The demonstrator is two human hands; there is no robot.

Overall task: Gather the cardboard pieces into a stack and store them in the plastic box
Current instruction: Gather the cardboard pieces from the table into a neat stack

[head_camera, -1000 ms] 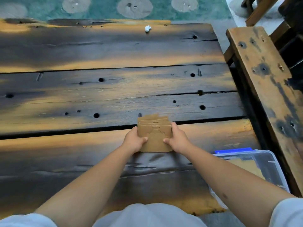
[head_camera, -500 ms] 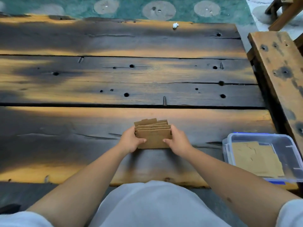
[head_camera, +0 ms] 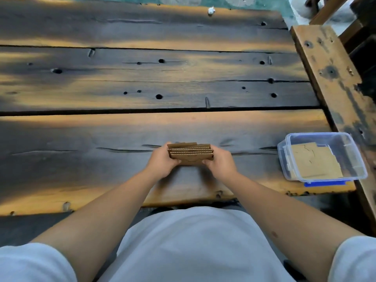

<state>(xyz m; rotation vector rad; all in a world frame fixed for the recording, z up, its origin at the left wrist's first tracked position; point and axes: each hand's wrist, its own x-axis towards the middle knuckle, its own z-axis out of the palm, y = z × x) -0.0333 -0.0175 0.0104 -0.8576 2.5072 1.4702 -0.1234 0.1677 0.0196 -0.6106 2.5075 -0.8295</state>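
Cardboard stack (head_camera: 190,154) sits squeezed between the left hand (head_camera: 161,162) and right hand (head_camera: 219,162), each grip grasping one end above the counter (head_camera: 81,139); gathering looks done, so next it goes right into the plastic box (head_camera: 345,139)

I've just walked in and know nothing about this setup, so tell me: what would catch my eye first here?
Most likely the small stack of cardboard pieces, pinched at its two sides between the left hand and right hand near the front of the dark, hole-pocked wooden table. Next, the clear plastic box at the table's right front corner, open, with flat cardboard already lying inside.
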